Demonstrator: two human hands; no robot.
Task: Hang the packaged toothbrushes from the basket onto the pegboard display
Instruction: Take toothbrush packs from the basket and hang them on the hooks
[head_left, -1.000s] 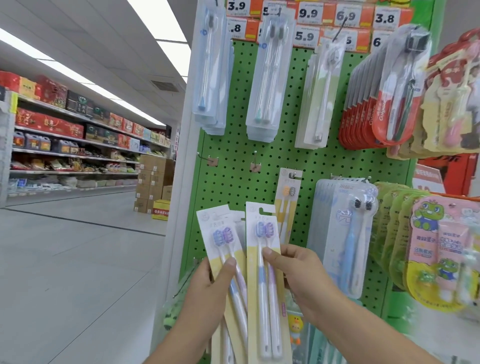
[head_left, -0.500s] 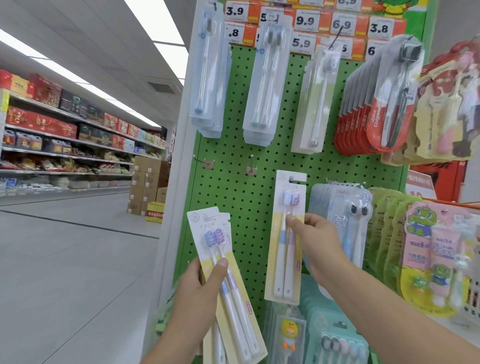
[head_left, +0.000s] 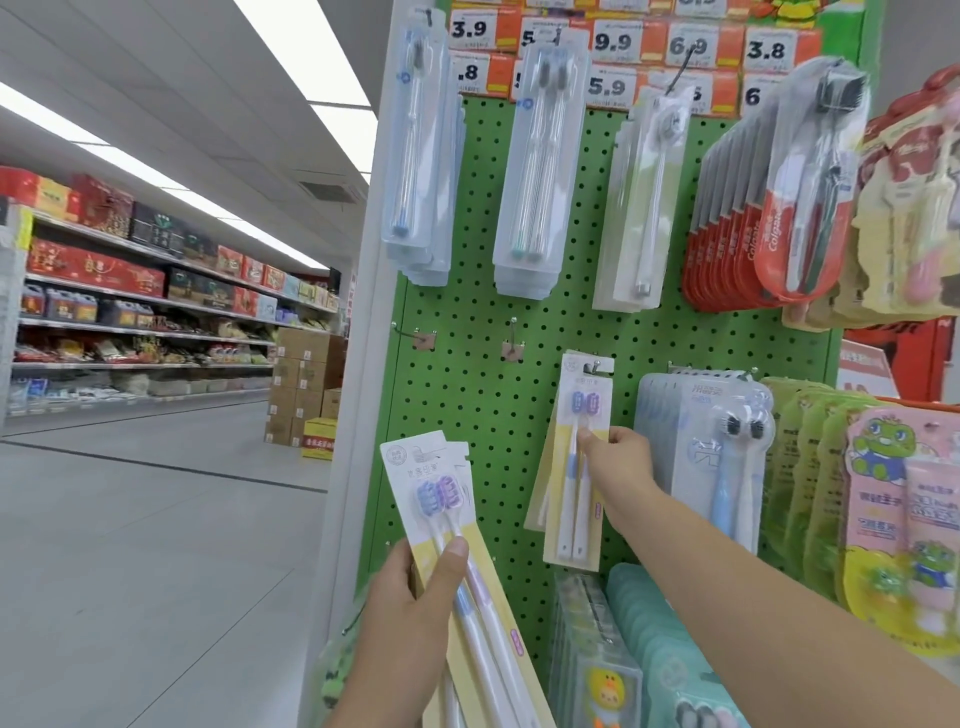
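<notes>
Green pegboard (head_left: 467, 415) ahead: I see my right hand (head_left: 621, 460) pinching a toothbrush pack (head_left: 576, 467) at a hook (head_left: 592, 368); my left hand (head_left: 410, 608) grips spare packs (head_left: 441, 499).

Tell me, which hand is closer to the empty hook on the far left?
Left. The left hand holds packs below the hook; the right hand pinches a hanging pack farther right.

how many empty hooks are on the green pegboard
2: one hook at the left edge and one hook right of it, both left of the pack the right hand hangs. Others may be hidden.
</notes>
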